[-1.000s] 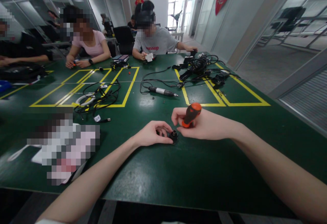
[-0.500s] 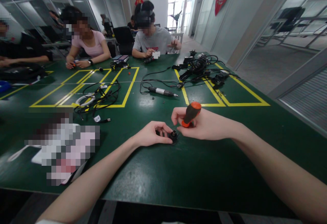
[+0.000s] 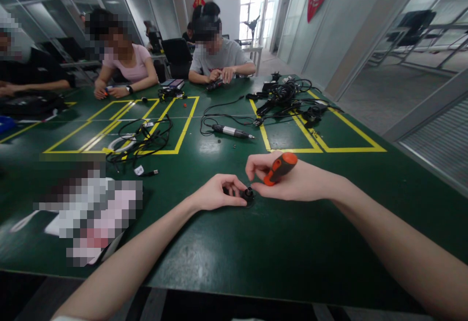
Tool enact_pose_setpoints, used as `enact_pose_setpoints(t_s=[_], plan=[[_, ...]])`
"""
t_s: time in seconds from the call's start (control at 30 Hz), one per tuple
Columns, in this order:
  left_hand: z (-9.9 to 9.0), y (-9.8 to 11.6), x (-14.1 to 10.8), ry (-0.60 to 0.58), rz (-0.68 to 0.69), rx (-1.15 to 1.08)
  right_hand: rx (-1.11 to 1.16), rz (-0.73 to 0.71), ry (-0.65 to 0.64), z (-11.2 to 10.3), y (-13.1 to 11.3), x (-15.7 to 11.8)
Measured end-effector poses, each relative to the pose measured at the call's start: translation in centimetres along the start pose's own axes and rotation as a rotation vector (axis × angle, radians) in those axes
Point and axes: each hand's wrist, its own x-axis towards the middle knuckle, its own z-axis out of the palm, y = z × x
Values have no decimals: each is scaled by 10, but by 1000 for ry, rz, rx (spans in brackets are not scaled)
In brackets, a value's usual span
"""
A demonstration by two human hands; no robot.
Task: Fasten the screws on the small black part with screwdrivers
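Observation:
My left hand rests on the green table, its thumb and fingers closed around a small dark round part with a short upright stub. Just right of it, my right hand is closed on a screwdriver with an orange and grey handle. The handle leans up and to the right between thumb and fingers. The shaft and tip do not show clearly, and I cannot tell whether they touch the dark part.
Ahead lies a silver and black electric screwdriver with its cord. Tangled black cables lie at left, a bigger cable heap at far right. Blurred-out items lie near my left forearm. Co-workers sit across the table.
The screwdriver handle in my right hand has tilted further right, and its lower end sits slightly higher. My left hand stays put. Across the table, a co-worker's raised hand has come down to the other.

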Motion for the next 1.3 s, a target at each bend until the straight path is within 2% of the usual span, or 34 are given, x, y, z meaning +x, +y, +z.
enact_pose_setpoints(t_s=[0.23, 0.53, 0.87, 1.07, 1.3], plan=[[-1, 0, 0, 10, -20, 16, 7, 31, -21, -2, -1, 0], [0, -1, -1, 15, -4, 10, -58, -9, -4, 0, -3, 0], [0, 1, -1, 16, -16, 32, -59, 49, 10, -2, -5, -1], [-1, 0, -1, 3, -13, 25, 4, 4, -6, 1, 0, 0], [0, 1, -1, 5, -12, 16, -11, 18, -4, -1, -2, -1]])
